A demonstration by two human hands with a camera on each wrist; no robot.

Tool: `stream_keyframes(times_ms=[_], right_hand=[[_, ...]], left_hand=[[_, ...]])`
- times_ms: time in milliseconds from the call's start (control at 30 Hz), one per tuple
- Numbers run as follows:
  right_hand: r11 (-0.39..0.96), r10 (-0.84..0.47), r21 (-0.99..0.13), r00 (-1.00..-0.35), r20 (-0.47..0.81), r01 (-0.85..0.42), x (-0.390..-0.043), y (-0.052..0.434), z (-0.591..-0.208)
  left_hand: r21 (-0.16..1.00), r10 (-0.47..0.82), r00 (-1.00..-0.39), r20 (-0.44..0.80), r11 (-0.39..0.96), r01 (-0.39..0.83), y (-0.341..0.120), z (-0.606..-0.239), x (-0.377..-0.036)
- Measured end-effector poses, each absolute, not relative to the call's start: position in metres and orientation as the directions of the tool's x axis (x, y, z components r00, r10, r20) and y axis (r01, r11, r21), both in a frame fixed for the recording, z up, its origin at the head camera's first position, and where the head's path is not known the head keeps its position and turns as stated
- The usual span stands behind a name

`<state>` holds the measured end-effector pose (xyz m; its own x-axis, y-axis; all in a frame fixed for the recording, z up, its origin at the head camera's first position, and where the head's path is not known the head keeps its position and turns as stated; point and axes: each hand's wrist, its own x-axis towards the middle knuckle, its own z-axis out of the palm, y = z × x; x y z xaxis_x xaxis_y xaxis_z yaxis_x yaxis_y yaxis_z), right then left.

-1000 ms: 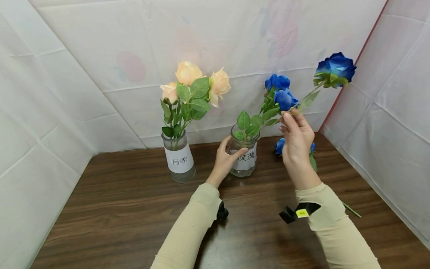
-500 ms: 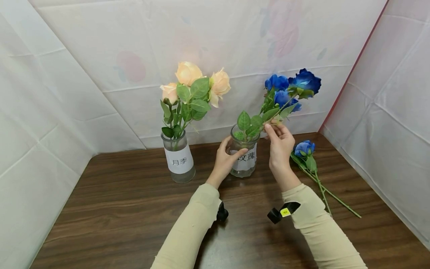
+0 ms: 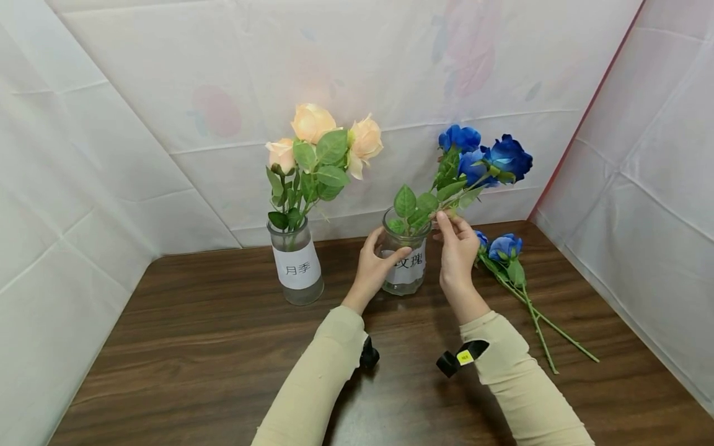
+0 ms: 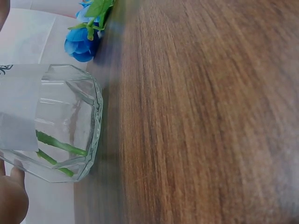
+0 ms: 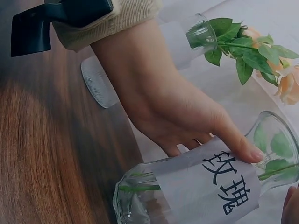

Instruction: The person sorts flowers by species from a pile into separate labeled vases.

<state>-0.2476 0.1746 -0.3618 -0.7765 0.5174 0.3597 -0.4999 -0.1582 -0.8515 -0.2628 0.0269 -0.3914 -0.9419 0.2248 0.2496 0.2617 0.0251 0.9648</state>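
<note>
Head view: your left hand (image 3: 375, 263) wraps the labelled glass jar (image 3: 405, 263) on the tabletop (image 3: 223, 347), steadying it. Your right hand (image 3: 457, 254) pinches the blue rose (image 3: 506, 158) by its stem, just above the jar's mouth, the stem's lower end already inside. The stem looks light and thin, probably springy; hold it low, below the leaves. The glass is likely slippery and breakable.
</note>
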Motion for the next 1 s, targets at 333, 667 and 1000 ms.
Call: stream_keyframes(times_ms=[333, 667, 1000], right_hand=[[-0.195, 0.548, -0.882, -0.793, 0.264, -0.429, -0.252, 0.174, -0.366], [-0.156, 0.527, -0.92, -0.819, 0.229, -0.358, -0.253, 0.176, -0.374], [-0.137, 0.483, -0.936, -0.847, 0.223, -0.324, -0.248, 0.182, -0.375]], left_hand=[[0.964, 0.225, -0.94, 0.255, 0.013, 0.265, 0.027, -0.393, -0.264], [0.962, 0.238, -0.936, 0.259, 0.023, 0.272, 0.027, -0.393, -0.263], [0.964, 0.227, -0.941, 0.252, 0.028, 0.265, 0.027, -0.393, -0.264]])
